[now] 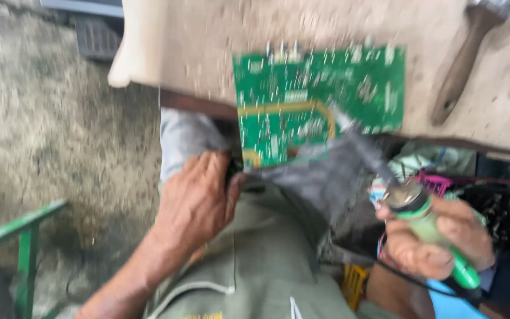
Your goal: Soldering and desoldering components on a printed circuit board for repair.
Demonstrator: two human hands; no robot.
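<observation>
The head view is blurred by motion. A green circuit board lies at the near edge of a worn, pale tabletop, with its lower left part hanging out past that edge over the person's lap.

The left hand sits just below the board's lower left corner, fingers curled around something small and dark at that corner; whether it pinches the board itself or only that dark piece cannot be told.

The right hand is lower right of the board and apart from it, closed in a fist around the green handle of a soldering iron. The iron's grey shaft runs up and left from the fist, and its tip meets the board near the middle of the board's lower edge.

A brush with a wooden handle lies near the far right corner of the tabletop, right of the board. A green metal frame stands over the concrete floor at lower left.
</observation>
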